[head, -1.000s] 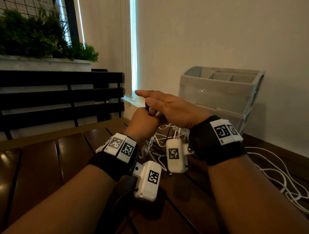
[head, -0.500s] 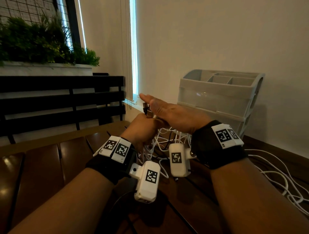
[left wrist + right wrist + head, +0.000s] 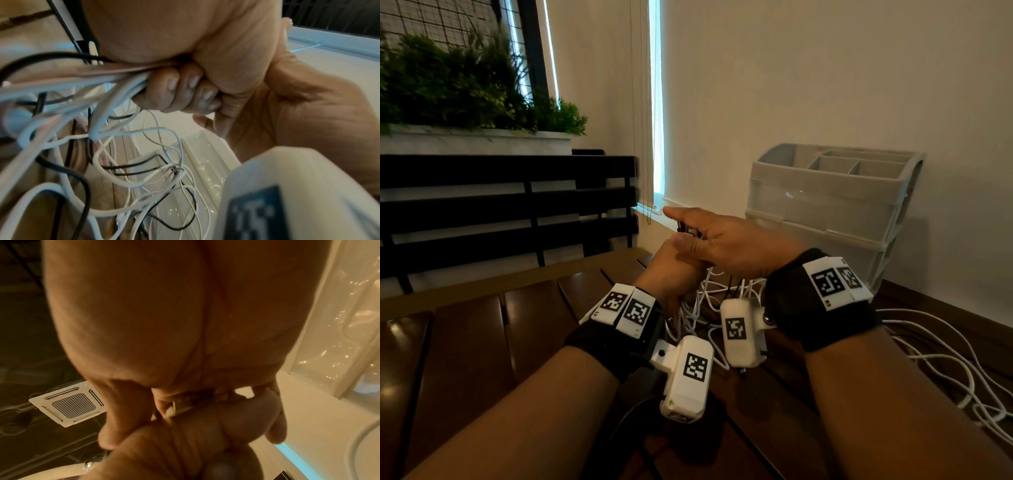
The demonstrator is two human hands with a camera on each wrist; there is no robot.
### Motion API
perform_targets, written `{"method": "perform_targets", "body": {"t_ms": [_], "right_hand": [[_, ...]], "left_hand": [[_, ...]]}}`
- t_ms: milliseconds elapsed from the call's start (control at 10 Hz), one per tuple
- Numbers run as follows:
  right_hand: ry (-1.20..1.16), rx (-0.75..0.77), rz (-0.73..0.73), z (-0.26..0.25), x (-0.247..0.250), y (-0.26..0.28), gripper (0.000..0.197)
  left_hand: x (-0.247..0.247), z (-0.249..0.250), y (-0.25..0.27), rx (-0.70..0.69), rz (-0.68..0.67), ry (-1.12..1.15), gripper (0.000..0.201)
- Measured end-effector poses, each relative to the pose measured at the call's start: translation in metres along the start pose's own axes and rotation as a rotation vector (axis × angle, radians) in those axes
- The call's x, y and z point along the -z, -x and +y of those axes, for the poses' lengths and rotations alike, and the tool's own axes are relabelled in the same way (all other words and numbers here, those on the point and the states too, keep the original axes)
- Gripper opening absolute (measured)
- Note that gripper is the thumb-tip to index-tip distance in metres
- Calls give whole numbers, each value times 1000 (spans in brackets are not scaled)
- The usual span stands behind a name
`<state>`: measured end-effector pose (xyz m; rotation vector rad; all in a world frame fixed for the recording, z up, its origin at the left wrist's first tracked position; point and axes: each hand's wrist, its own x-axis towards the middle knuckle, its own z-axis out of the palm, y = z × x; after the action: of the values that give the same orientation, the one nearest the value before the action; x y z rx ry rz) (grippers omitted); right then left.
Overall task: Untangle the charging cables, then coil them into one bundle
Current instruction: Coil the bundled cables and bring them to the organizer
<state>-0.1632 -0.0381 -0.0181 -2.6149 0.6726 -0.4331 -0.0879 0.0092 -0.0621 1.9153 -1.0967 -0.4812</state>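
My left hand (image 3: 674,270) is a fist around a bunch of white, pink and black charging cables (image 3: 92,81), held above the wooden table (image 3: 465,342). Loops of the tangle (image 3: 702,308) hang below the fist between my wrists. My right hand (image 3: 722,240) lies over the top of the left fist, index finger stretched out. Its thumb and index finger pinch the cable plugs (image 3: 688,230) that stick up out of the fist. A metal plug (image 3: 185,404) shows under the right palm. More white cable (image 3: 945,359) trails across the table to the right.
A grey plastic drawer organizer (image 3: 832,198) stands against the wall behind my hands. A black slatted bench back (image 3: 500,205) and a planter with green plants (image 3: 465,89) are at the left. The table's far edge runs just beyond the hands.
Both hands have sunk slightly, staying together. The right hand has settled lower over the left fist, and the plugs now show between its thumb and index finger.
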Motion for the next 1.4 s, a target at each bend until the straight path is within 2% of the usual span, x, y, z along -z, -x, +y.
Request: {"method": "perform_targets", "body": {"t_ms": [100, 200, 300, 400, 500, 600, 700, 800, 1000, 1100, 1400], "right_hand": [[-60, 30, 24, 2, 10, 4, 78], [-96, 15, 110, 10, 27, 10, 89], [-99, 2, 91, 16, 37, 15, 66], [-94, 17, 109, 12, 38, 17, 53], [-88, 16, 82, 7, 37, 17, 53], [-77, 11, 166, 6, 33, 14, 45], [-156, -25, 314, 8, 33, 12, 23], [-215, -46, 347, 8, 35, 14, 10], [-213, -67, 287, 7, 34, 15, 9], [-153, -37, 351, 6, 37, 15, 6], [11, -8, 281, -2, 37, 19, 5]], "left_hand": [[15, -14, -10, -274, -183, 571, 29], [25, -14, -9, -349, -279, 592, 11], [26, -9, -1, -414, -316, 597, 12], [28, -15, -2, -414, -352, 605, 8], [27, -19, -8, -393, -334, 609, 12], [23, -25, -16, -400, -340, 595, 22], [24, -24, -16, -386, -349, 601, 23], [24, -24, -15, -427, -364, 582, 23], [22, -22, -13, -490, -367, 547, 17], [24, -20, -12, -503, -356, 536, 18], [18, -27, -21, -484, -287, 421, 2]]}}
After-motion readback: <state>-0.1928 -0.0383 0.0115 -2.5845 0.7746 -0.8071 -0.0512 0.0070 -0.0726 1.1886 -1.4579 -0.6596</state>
